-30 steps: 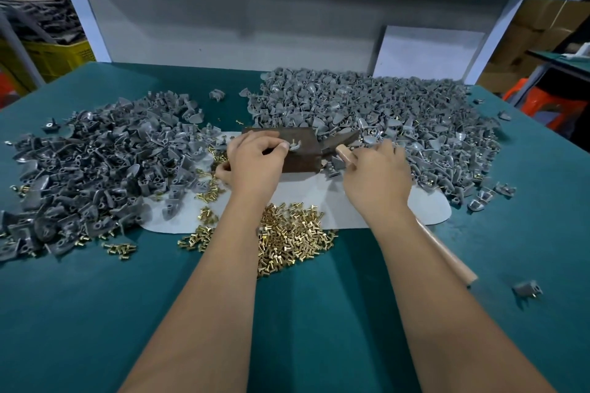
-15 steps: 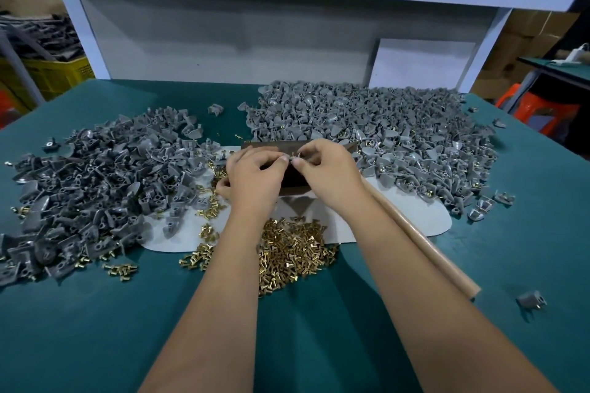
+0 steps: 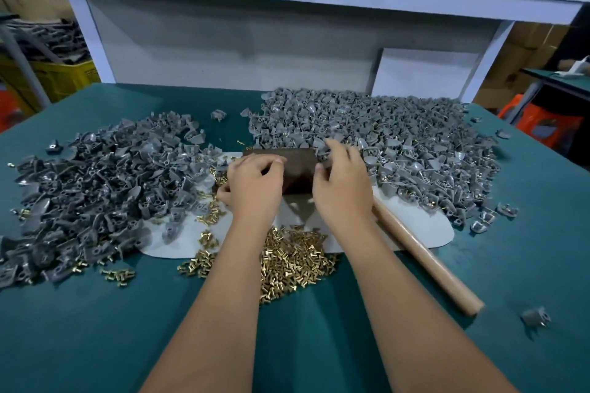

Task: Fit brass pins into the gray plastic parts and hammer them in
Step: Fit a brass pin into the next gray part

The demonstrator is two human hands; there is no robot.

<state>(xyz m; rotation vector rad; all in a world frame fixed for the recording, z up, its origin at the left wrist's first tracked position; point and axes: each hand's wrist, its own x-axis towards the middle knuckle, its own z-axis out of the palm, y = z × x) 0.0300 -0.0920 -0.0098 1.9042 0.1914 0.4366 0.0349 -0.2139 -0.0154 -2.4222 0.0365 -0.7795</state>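
Observation:
A dark brown block [image 3: 297, 169] stands on a white sheet [image 3: 424, 230] between two heaps of gray plastic parts, a left heap [image 3: 95, 188] and a right heap [image 3: 399, 140]. Loose brass pins [image 3: 293, 262] lie in front of the block. My left hand [image 3: 255, 185] rests at the block's left edge with curled fingers; anything inside them is hidden. My right hand [image 3: 343, 185] is at the block's right edge, fingertips touching the right heap. The wooden handle of the hammer [image 3: 424, 258] runs out from under that palm, and the hammer's head is hidden.
The teal table [image 3: 95, 329] ends at a white shelf frame [image 3: 223, 41] behind the heaps. A single gray part [image 3: 534, 317] lies near the right front. More pins [image 3: 118, 276] are scattered by the left heap. A yellow crate [image 3: 57, 76] stands off the table to the left.
My right hand has pulled away from my left hand and moved right to the edge of the right heap. My left hand stays at the block. The view has tilted up a little.

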